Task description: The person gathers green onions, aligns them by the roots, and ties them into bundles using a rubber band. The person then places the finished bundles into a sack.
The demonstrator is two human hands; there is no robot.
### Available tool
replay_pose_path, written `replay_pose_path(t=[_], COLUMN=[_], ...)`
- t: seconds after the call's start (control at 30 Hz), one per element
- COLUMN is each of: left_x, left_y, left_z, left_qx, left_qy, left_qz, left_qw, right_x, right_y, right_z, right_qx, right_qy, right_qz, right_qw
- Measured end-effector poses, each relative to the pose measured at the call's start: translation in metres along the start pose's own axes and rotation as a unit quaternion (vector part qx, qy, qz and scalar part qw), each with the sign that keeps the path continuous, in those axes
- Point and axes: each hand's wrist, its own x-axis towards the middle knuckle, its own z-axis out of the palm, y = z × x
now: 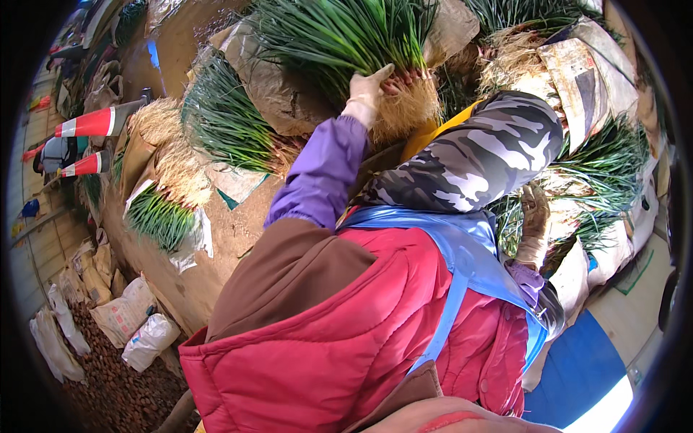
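Observation:
In a pale glove, my left hand [368,92] grips a big bunch of green onions [352,38] by its reddish stem bases, above the long pale roots. The thumb shows on top; the other fingers are mostly hidden under the bunch. A dirty glove covers my right hand [535,216], lower down on the right, beyond my camouflage-clad leg [465,157]. It is beside a heap of green onions [601,162] with roots showing; whether its fingers hold anything is unclear. Another onion bundle [233,119] lies left of my left hand, partly on sacking.
A small onion bundle [162,216] lies on the brown ground at left, near red-and-white traffic cones [86,123]. White sacks [150,341] rest by a heap of small brown items at lower left. More rooted onions [514,59] and a worn sack [574,81] are at upper right.

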Motion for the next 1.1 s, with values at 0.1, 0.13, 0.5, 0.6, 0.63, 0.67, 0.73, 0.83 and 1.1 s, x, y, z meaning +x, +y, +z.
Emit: replay_pose_path(t=[0.1, 0.13, 0.5, 0.6, 0.63, 0.67, 0.73, 0.83, 1.1], left_x=[-0.028, -0.029, 0.017, 0.013, 0.017, 0.022, 0.033, 0.043, -0.011], left_y=[0.004, 0.007, -0.006, -0.038, -0.048, -0.057, -0.070, -0.078, -0.019], left_z=[-0.017, -0.025, -0.046, -0.049, -0.048, -0.051, -0.052, -0.048, -0.087], left_qx=[0.201, 0.307, 0.831, 0.588, 0.602, 0.581, 0.548, 0.567, 0.553], left_qy=[0.168, 0.219, 0.152, 0.212, 0.192, 0.181, 0.164, 0.162, 0.182], left_qz=[0.105, 0.149, 0.106, 0.239, 0.224, 0.191, 0.177, 0.183, 0.041], left_qw=[0.959, 0.914, 0.525, 0.743, 0.742, 0.770, 0.801, 0.787, 0.812], right_x=[-0.007, -0.008, -0.007, 0.000, 0.009, 0.021, 0.044, 0.116, 0.214], right_y=[0.003, 0.003, 0.009, 0.021, 0.023, 0.024, 0.025, 0.009, -0.016], right_z=[0.010, 0.013, 0.016, 0.002, -0.005, -0.011, -0.021, -0.017, 0.143], right_qx=[0.020, 0.002, -0.058, -0.095, -0.182, -0.168, 0.012, -0.305, -0.111], right_qy=[-0.006, -0.002, 0.015, 0.017, 0.005, -0.015, 0.006, -0.075, -0.232], right_qz=[-0.029, -0.018, 0.005, 0.006, 0.031, 0.023, 0.024, -0.142, 0.115], right_qw=[0.999, 1.000, 0.998, 0.995, 0.983, 0.985, 1.000, 0.939, 0.960])
